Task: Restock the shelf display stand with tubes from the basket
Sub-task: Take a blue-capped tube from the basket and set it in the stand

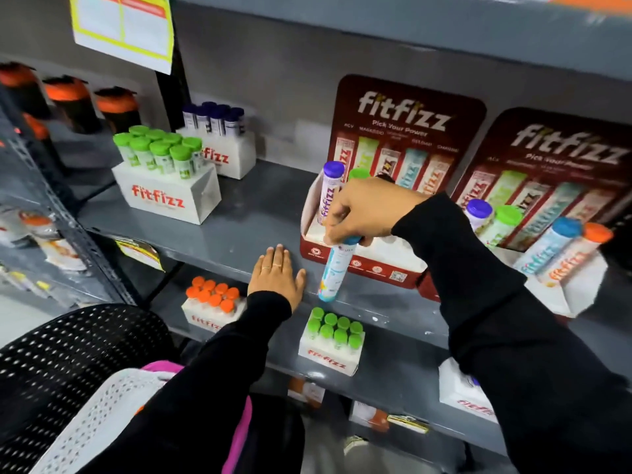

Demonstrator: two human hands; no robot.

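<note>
Basket (68, 354): sitting below my grips.
Right grip (362, 213): holding blue tube (335, 268) upright by cap, stand (359, 261) just behind.
Left grip (277, 271): lying flat, holding nothing.

Both arms wear long black sleeves that reach the wrists, the right sleeve (478, 268) looser and creased, the left sleeve (239, 336) snug at the cuff. The left hand (277, 273) carries two thin rings on neighbouring fingers.

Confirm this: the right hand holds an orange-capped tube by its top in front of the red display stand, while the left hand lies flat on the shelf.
Wrong on the cap colour. The head view shows the right hand holding a blue-capped tube; the red display stand, left hand and shelf are as stated.
</note>
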